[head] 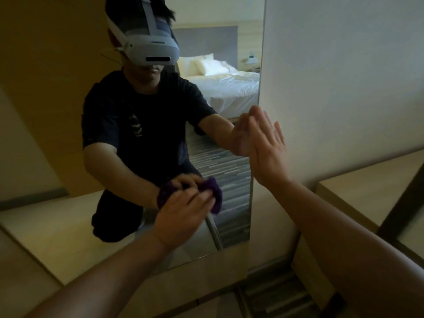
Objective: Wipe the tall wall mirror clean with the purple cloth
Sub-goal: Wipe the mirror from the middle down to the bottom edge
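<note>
Near: 2 forearms reach forward and up from the bottom edge. Left hand (183, 210) presses the purple cloth (215, 198) against the lower glass of the mirror (229, 92), fingers spread over the wad. Right hand (266, 143) is empty, open flat, braced at the mirror's right edge, higher up. Mirror's long axis runs vertical; most of the glass lies above the cloth, so the left hand likely strokes upward next.
</note>
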Available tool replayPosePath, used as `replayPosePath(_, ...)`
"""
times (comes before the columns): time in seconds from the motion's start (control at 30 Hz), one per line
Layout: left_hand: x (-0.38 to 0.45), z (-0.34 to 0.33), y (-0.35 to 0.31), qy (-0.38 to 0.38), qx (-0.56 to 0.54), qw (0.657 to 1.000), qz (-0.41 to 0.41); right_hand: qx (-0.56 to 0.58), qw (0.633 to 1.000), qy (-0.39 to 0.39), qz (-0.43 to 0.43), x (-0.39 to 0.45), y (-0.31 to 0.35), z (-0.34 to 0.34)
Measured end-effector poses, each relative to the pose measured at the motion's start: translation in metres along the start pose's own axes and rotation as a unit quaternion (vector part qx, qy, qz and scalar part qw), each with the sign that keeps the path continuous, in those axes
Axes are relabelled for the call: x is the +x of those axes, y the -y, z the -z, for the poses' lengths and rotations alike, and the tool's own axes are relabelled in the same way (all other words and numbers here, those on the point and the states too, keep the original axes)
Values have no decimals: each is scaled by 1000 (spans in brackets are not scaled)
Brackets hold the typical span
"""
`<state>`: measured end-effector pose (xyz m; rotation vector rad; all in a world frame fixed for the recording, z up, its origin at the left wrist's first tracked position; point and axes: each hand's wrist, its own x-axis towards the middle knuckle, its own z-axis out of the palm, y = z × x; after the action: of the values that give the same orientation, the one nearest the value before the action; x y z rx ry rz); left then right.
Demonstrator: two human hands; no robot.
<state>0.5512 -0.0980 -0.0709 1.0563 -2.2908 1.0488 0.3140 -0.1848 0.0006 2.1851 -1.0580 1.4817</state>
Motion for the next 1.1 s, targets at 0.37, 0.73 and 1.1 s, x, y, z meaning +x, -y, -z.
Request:
replayPosePath(0.37,214,74,67,-237,150,959,48,-91,980,139,-109,9,-40,4)
replayPosePath(0.73,76,-44,-32,-63,111,988,-81,-151,979,131,-47,4,-63,1)
replayPosePath(1.1,-17,-105,-78,60,45,985,-156,-155,975,149,-51,5,-59,6)
